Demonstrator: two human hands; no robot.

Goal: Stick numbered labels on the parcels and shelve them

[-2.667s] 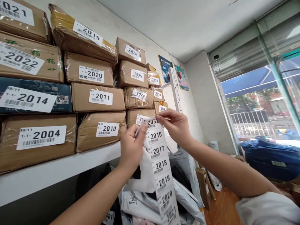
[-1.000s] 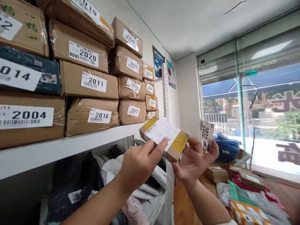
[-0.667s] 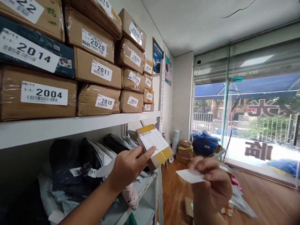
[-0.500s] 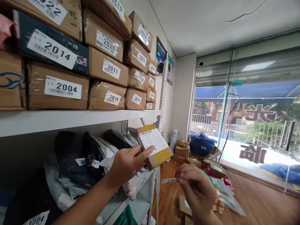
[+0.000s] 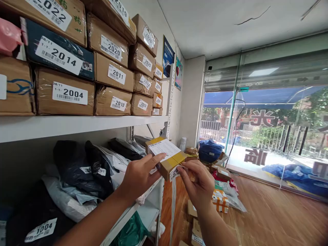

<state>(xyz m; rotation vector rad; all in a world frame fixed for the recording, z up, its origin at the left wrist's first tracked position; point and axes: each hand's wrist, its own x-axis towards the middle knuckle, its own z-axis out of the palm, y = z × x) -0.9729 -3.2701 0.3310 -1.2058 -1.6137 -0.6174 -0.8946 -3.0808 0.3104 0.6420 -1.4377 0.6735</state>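
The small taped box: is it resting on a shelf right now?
No, the left hand holds the small taped box in the air, with the right hand at its numbered label.

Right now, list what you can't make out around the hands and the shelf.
All in the head view:
Number label on the small box: its end is covered by the right hand.
Shipping label on top: fine print too small to read.
Left hand: any fingers under the box are hidden by it.
White label on the leftmost carton: cut off by the left edge.
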